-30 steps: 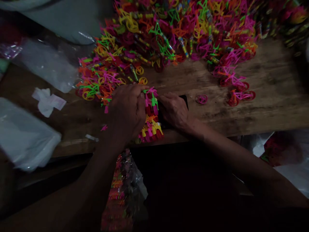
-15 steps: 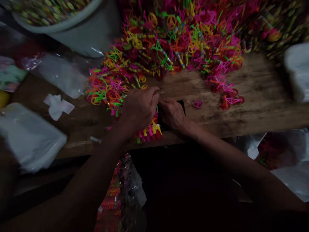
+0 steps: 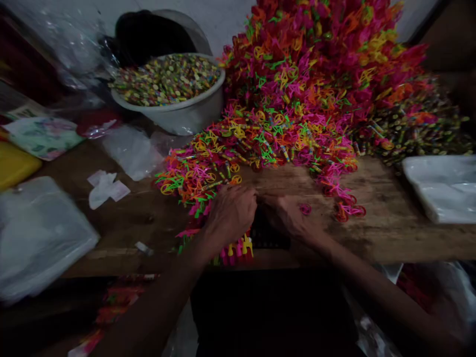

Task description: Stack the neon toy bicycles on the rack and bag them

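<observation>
My left hand [image 3: 233,210] and my right hand [image 3: 285,214] meet fingertip to fingertip near the front edge of the wooden table [image 3: 372,238]. Both have their fingers drawn together in a pinch; whatever lies between them is too dark and small to make out. Beneath them is a flat black tray [image 3: 270,239], partly covered by the hands. Along its left side stands a row of small pink, yellow and red plastic pieces [image 3: 236,249], half hidden by my left wrist. A small pink rubber-band-like coil [image 3: 305,208] lies just right of my right hand.
Behind the hands rises a big heap of bright plastic toy pieces [image 3: 297,99] with wheels. A white tub [image 3: 178,116] of small candy-like tubes stands at back left. Clear plastic bags [image 3: 40,238] lie left, a white tray [image 3: 442,193] right.
The head view has tilted up, so the table and hands sit lower and more of the heap and tub shows. My hands stay together over the black tray.
</observation>
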The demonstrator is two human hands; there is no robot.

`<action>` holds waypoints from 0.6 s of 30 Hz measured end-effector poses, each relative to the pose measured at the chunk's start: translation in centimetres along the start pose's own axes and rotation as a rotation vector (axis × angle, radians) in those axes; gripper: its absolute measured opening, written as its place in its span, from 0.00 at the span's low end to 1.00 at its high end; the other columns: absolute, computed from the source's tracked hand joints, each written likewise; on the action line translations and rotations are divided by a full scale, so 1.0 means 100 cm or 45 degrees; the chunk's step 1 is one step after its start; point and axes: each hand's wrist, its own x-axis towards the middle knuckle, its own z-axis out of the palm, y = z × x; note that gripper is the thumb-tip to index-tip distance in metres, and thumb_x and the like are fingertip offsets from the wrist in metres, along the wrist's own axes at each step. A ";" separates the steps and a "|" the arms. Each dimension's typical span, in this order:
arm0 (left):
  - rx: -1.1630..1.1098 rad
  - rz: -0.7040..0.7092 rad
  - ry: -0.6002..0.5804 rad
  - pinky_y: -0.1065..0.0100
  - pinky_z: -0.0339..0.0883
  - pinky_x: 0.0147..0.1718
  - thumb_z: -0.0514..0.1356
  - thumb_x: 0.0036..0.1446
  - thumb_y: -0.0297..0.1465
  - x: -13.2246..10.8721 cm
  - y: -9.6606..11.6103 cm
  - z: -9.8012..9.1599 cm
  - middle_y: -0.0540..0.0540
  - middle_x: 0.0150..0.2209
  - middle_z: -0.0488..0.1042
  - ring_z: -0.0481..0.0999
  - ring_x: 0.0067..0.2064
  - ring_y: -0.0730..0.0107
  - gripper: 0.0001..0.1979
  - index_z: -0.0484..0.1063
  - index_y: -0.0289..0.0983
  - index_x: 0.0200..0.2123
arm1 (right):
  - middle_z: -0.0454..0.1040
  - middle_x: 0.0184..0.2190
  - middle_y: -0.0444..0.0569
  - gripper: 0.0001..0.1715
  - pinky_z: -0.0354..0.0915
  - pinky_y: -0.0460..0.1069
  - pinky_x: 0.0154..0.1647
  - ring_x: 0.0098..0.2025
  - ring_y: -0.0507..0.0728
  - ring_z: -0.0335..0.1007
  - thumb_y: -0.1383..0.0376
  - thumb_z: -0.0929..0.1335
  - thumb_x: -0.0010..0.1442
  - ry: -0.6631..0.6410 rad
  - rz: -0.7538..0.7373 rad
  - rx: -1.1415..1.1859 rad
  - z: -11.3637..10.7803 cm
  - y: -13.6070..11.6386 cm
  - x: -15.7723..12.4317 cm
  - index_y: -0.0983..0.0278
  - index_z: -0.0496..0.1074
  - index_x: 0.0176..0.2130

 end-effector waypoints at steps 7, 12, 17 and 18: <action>-0.018 -0.027 -0.016 0.49 0.67 0.51 0.47 0.68 0.26 -0.002 0.001 0.002 0.41 0.36 0.80 0.79 0.42 0.51 0.16 0.75 0.36 0.36 | 0.81 0.46 0.59 0.18 0.63 0.48 0.40 0.44 0.59 0.77 0.69 0.61 0.72 -0.053 0.351 -0.339 -0.023 0.004 0.105 0.69 0.78 0.47; -0.097 -0.054 -0.021 0.48 0.65 0.54 0.49 0.67 0.26 -0.002 0.000 0.004 0.42 0.39 0.81 0.79 0.44 0.52 0.16 0.77 0.35 0.40 | 0.79 0.53 0.64 0.20 0.66 0.50 0.42 0.51 0.65 0.79 0.69 0.60 0.71 -0.289 0.377 -0.479 0.000 0.007 0.149 0.69 0.77 0.54; -0.075 -0.047 -0.025 0.48 0.66 0.54 0.48 0.68 0.26 -0.001 -0.001 0.003 0.41 0.37 0.81 0.80 0.43 0.52 0.16 0.76 0.36 0.37 | 0.82 0.46 0.60 0.20 0.62 0.50 0.37 0.42 0.62 0.79 0.68 0.60 0.71 -0.078 0.395 -0.541 -0.022 0.005 0.129 0.66 0.79 0.51; -0.061 -0.048 -0.026 0.48 0.66 0.53 0.48 0.67 0.26 -0.001 -0.001 0.003 0.41 0.36 0.81 0.80 0.43 0.51 0.16 0.76 0.36 0.36 | 0.82 0.45 0.59 0.19 0.60 0.50 0.35 0.40 0.60 0.78 0.68 0.60 0.71 -0.007 0.391 -0.554 -0.030 0.004 0.119 0.66 0.79 0.50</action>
